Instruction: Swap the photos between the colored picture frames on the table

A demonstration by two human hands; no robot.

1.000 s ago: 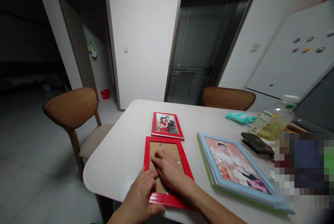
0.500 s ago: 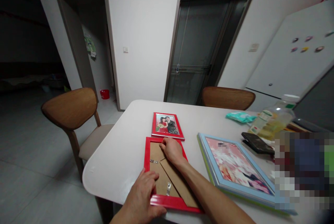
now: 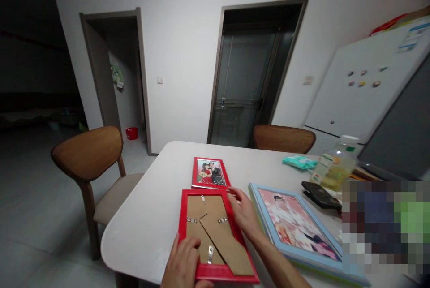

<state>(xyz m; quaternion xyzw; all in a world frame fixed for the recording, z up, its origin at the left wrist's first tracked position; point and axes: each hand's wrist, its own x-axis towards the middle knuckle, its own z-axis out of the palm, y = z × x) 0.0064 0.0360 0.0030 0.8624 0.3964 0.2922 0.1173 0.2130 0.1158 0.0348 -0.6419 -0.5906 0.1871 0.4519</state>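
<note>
A red picture frame (image 3: 231,272) lies face down on the table, its brown backing board (image 3: 215,207) upward. Small metal clips (image 3: 210,254) sit on the board, and a cut-out support leg (image 3: 231,252) lies flat in it. My left hand (image 3: 184,259) is closed around the frame's lower left corner, fingers over the rim and board. At the upper right rim, my right hand (image 3: 245,209) touches the edge with fingers stretched out; its thumb is hidden. Just beyond lies a smaller red frame (image 3: 194,174), face up with a photo of a couple.
To the right lies a light blue picture frame (image 3: 265,223) on a greenish one. Behind it are a dark phone-like object (image 3: 320,195), a clear bottle (image 3: 332,162) with yellowish liquid and a teal packet (image 3: 300,161). Wooden chairs (image 3: 89,149) stand by the white table (image 3: 144,221).
My right hand has moved from the top of the backing board to the frame's right rim, uncovering the top and right clips. My left hand stays at the corner. The view has tilted up.
</note>
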